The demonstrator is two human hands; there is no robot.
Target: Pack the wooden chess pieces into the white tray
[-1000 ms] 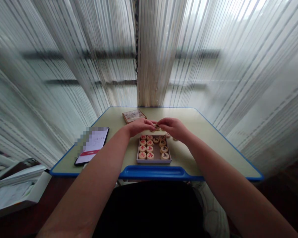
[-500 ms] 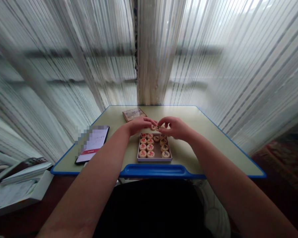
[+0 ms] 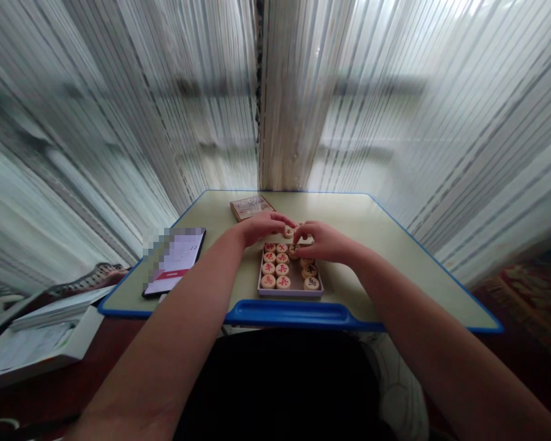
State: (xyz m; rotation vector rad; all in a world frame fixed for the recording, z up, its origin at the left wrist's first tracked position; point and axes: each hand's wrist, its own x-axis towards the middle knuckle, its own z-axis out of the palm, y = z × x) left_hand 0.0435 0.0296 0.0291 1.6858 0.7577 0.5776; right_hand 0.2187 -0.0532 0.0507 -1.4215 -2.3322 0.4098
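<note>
A shallow box point(image 3: 291, 293) sits near the table's front edge, with round wooden Chinese chess pieces in it. Red-marked pieces point(image 3: 283, 269) fill the two left columns; a black-marked piece point(image 3: 311, 283) lies at the lower right. My right hand point(image 3: 321, 240) is over the box's far right part, thumb and forefinger closed on a black-marked chess piece point(image 3: 294, 250) at the top of the third column. My left hand point(image 3: 262, 225) reaches beyond the box, fingers stretched out beside a loose chess piece point(image 3: 288, 233). Fingers partly hide more pieces behind the box.
A flat wooden-looking box point(image 3: 252, 208) with a patterned top lies at the back of the blue-edged table point(image 3: 395, 275). On the left is a phone or tablet point(image 3: 177, 260) with a lit screen. A blue tray ledge point(image 3: 294, 312) lines the front edge. Papers fill a white box point(image 3: 68, 343) at lower left.
My right hand has moved down and toward me, bringing the black-marked chess piece from behind the box to its third column. My left hand stays by the loose pieces. The view has shifted slightly.
</note>
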